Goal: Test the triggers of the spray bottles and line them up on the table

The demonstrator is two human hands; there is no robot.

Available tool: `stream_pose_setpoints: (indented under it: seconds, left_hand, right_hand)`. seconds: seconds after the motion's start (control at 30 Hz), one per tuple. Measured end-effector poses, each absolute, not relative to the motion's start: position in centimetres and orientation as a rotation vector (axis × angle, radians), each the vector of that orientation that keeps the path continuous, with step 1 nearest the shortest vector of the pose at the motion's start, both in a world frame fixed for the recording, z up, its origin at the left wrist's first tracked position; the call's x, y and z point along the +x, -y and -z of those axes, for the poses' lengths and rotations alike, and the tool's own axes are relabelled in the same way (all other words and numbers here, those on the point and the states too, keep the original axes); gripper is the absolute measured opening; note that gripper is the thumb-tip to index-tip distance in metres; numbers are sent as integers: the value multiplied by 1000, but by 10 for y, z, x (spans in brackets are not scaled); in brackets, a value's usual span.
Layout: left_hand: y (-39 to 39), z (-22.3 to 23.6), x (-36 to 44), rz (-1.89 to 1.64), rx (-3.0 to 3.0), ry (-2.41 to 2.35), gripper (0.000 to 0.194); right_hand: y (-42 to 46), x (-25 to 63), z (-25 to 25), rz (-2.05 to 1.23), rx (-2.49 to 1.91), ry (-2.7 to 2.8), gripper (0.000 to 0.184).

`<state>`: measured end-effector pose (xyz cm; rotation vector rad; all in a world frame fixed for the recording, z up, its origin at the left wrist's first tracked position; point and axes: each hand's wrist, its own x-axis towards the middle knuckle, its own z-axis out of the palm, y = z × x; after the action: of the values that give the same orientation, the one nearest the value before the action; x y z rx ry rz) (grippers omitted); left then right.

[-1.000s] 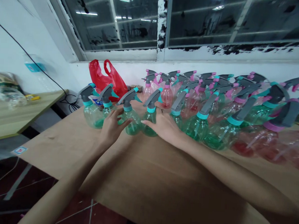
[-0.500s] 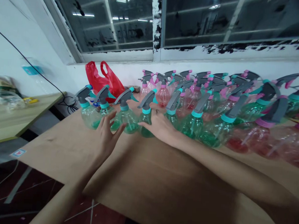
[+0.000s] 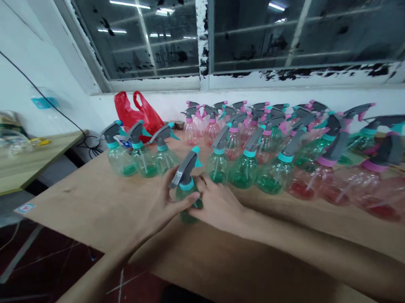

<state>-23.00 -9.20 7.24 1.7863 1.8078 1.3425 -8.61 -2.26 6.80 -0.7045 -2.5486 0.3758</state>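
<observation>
A green spray bottle (image 3: 187, 185) with a grey trigger head and turquoise collar is held between both hands, in front of the row and slightly tilted. My left hand (image 3: 164, 203) closes on its left side, thumb across the front. On the right side my right hand (image 3: 218, 204) grips the body with bent fingers. Left of it stand several green spray bottles (image 3: 148, 160) in a line. To the right the line goes on with more green bottles (image 3: 244, 169), then pink ones (image 3: 308, 177).
Behind the front row, several pink and green spray bottles (image 3: 213, 129) crowd near the wall. A red plastic bag (image 3: 138, 116) sits at the back left of the wooden table (image 3: 84, 199). A separate side table (image 3: 28, 160) stands at the left, with a black cable (image 3: 36, 86) hanging nearby.
The green spray bottle has come out of the row toward me. My right hand has drawn it nearer, and my left hand, open before, has closed on it.
</observation>
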Motion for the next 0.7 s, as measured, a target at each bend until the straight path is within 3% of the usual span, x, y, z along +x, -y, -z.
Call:
stream_pose_setpoints:
  seconds: [0.2, 0.5, 0.7]
  left_hand:
    - [91, -91, -175, -1305, 1819, -1634, 49]
    - [84, -93, -128, -1316, 1845, -1529, 28]
    - [74, -88, -119, -1310, 1875, -1454, 26]
  right_hand:
    - [45, -40, -63, -538, -600, 2497, 58]
    - [45, 6, -54, -471, -593, 2380, 66]
    - [40, 18, -47, -471, -585, 2344, 64]
